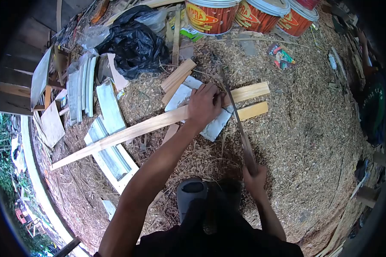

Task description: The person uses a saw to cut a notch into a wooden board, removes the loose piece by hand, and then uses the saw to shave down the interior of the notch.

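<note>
A long, pale wooden strip (146,125) lies slanted across the middle of the view. My left hand (205,105) is closed over it, pressing it down near its right end. Below it is a whitish, paint-stained block (214,126). My right hand (255,182) grips the near end of a handsaw (241,128), whose long dark blade crosses the strip just right of my left fingers. The blade's teeth cannot be made out. A short yellowish board (253,111) lies on the ground beside the strip's right end.
Wood shavings cover the ground (304,141). Labelled buckets (212,17) stand at the back, with a black plastic bag (133,43) to their left. White moulding pieces (111,158) lie at left, partly under the strip. My grey sandal (192,199) is close below the work.
</note>
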